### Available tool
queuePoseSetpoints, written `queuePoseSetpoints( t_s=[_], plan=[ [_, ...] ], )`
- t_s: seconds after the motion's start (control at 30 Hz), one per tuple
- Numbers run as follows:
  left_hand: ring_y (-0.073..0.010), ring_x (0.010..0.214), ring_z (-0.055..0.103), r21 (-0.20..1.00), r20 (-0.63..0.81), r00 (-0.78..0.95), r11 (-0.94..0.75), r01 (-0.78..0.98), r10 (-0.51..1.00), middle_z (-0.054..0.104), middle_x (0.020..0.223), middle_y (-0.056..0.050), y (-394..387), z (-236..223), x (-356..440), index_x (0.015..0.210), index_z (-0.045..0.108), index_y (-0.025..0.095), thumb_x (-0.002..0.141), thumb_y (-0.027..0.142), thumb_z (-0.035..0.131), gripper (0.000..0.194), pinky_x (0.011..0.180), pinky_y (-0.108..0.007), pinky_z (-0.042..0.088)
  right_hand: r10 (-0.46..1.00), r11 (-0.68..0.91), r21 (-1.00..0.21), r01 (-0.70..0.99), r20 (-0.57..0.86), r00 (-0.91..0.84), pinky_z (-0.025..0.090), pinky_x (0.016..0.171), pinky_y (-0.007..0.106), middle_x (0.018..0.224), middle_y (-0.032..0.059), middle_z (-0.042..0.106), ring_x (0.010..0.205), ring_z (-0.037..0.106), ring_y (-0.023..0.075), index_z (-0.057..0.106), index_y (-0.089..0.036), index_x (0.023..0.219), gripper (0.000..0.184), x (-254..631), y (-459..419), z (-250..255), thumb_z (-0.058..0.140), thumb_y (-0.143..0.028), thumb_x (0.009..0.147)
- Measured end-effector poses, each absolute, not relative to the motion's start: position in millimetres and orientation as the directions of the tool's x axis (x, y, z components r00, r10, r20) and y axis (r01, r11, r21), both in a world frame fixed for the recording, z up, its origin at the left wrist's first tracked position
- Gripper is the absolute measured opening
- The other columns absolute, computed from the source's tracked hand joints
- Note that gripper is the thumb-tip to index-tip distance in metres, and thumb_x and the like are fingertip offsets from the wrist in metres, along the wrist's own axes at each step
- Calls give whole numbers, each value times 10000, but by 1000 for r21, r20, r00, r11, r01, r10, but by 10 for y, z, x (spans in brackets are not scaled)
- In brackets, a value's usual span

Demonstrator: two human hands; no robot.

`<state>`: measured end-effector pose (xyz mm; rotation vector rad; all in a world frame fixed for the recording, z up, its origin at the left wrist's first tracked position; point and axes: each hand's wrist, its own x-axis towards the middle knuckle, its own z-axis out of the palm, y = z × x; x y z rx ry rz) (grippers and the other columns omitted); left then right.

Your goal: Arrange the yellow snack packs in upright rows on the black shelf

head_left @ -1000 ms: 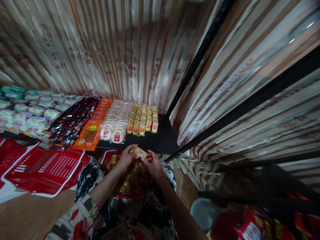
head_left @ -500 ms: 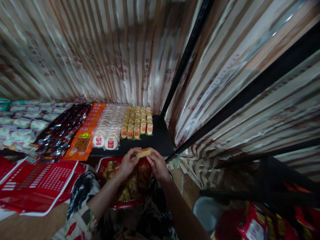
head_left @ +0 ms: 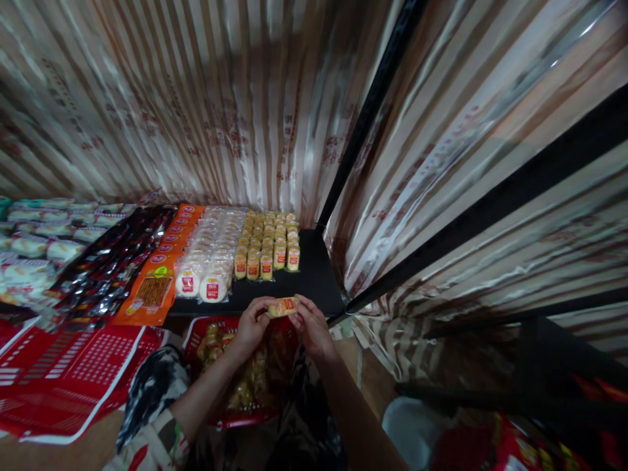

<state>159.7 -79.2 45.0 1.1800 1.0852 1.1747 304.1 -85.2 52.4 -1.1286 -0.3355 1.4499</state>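
Between my two hands is a small yellow snack packet (head_left: 282,307) with a red and orange label, turned face up. My left hand (head_left: 252,327) pinches its left end, and my right hand (head_left: 311,325) pinches its right end. Both hands are just in front of the black shelf's edge (head_left: 314,288). Rows of similar yellow packets (head_left: 265,252) stand on the shelf beyond them. Below my wrists, a red basket (head_left: 192,332) between my knees holds more yellow packets (head_left: 245,386), partly hidden by my arms.
Left along the shelf lie round white packaged crackers (head_left: 212,286), orange snack bags (head_left: 154,288), dark shiny packets (head_left: 105,261) and white packets (head_left: 39,245). A second red basket (head_left: 73,373) is at lower left. Black posts (head_left: 363,124) and striped sheeting (head_left: 265,98) close off the right and back.
The packet has been rotated in my fingers, so its labelled face shows instead of its side. My hands stay near the shelf edge; the view has shifted slightly.
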Motion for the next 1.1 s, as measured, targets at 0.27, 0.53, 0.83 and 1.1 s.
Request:
queuePoseSetpoints(
  t_s=[0.27,0.53,0.83,1.1],
  plan=[
    [-101,697,598,945,-220,50,225,-237,974,579,932,-26,-611,461,1747,1118,509,175,673,319,664,493,645,-249,534,936,-190,-900,-393,-287,204,523,763,344,894,35,675,812,649,189,539,-221,1069,457,2949,-909,370,664,-427,681],
    [-156,860,602,978,43,49,-52,201,998,627,1081,-65,-442,413,1808,1117,587,193,753,187,537,367,798,-301,494,964,106,-779,618,234,129,399,912,408,1077,81,638,999,534,247,612,-227,1096,348,3070,-836,384,559,-390,793],
    [-203,987,585,933,74,80,-97,347,994,615,1101,-77,-166,603,1946,1174,556,202,746,161,518,432,903,-380,460,943,43,-694,719,267,201,454,779,341,963,105,636,869,568,217,576,-152,1060,312,3033,-475,292,497,-300,797],
    [-225,1089,536,904,204,112,-231,359,973,582,1155,-125,-263,379,1918,1144,550,162,767,177,468,387,968,-411,435,917,-61,-788,612,199,347,458,675,294,895,72,629,737,585,181,552,-171,987,317,2995,-214,99,510,-399,771]
  ],
)
